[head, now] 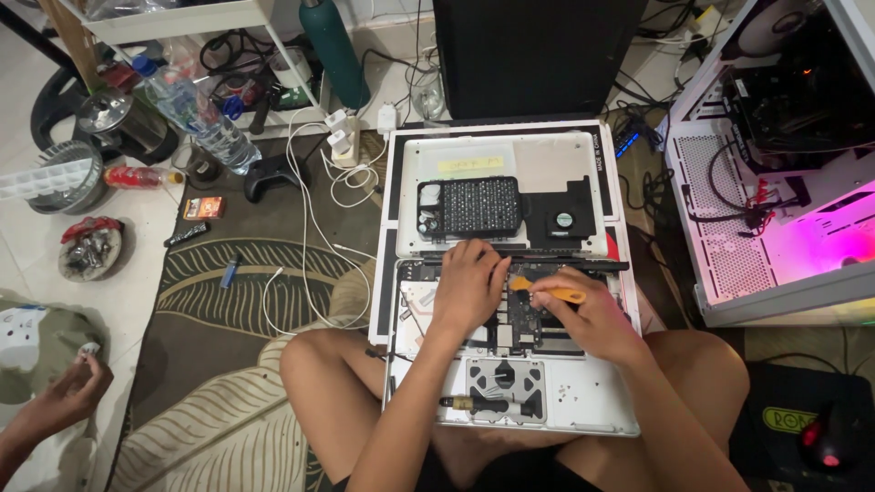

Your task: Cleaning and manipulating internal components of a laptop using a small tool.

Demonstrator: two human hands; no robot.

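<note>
While the opened laptop (pixel 510 364) is rested across the crossed legs at the lower centre of the frame, its exposed circuit board (pixel 524 314) is worked on by both hands. The left hand (pixel 469 282) is laid flat on the board, fingers loosely curled and gripping nothing that can be seen. The right hand (pixel 592 314) is closed around a yellow-handled screwdriver (pixel 547 292), whose tip is pointed left toward the left hand. A second screwdriver (pixel 483 403) is left lying on the trackpad area. The removed bottom cover (pixel 506 196) is placed just above, with a bit set case (pixel 474 205) on it. At lower left, another person's hand (pixel 68 387) is seen.
</note>
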